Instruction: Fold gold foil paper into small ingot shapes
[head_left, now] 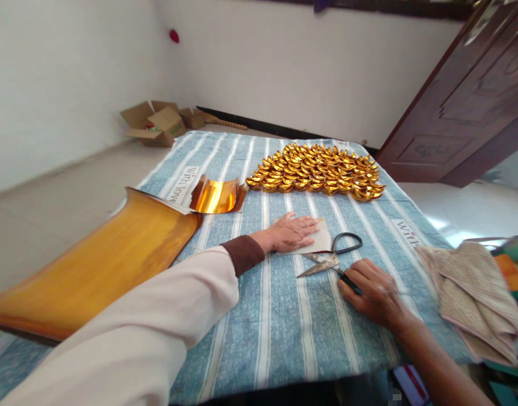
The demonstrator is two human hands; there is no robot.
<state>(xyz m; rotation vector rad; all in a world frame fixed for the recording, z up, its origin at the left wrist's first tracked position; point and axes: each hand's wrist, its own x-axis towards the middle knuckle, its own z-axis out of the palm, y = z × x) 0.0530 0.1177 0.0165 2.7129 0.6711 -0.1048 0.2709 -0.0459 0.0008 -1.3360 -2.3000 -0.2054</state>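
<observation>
My left hand (293, 232) lies flat, fingers stretched out, on a pale sheet of paper (321, 239), partly covering it. At the sheet's right corner rests a pair of scissors (327, 263), blades parted and pointing left. Their upper black loop lies free on the cloth. My right hand (371, 293) is closed round the lower black handle. Beyond my hands, folded gold foil ingots (316, 169) stand in packed rows. A curled stack of small gold foil sheets (219, 196) sits to the left, with larger gold sheets (102, 254) beside my left arm.
A blue and white striped cloth (246, 321) covers the table. At the right edge lies a folded beige towel (474, 293). Open cardboard boxes (159, 124) stand on the floor behind the table, and a dark red wooden door (462, 101) is at the right.
</observation>
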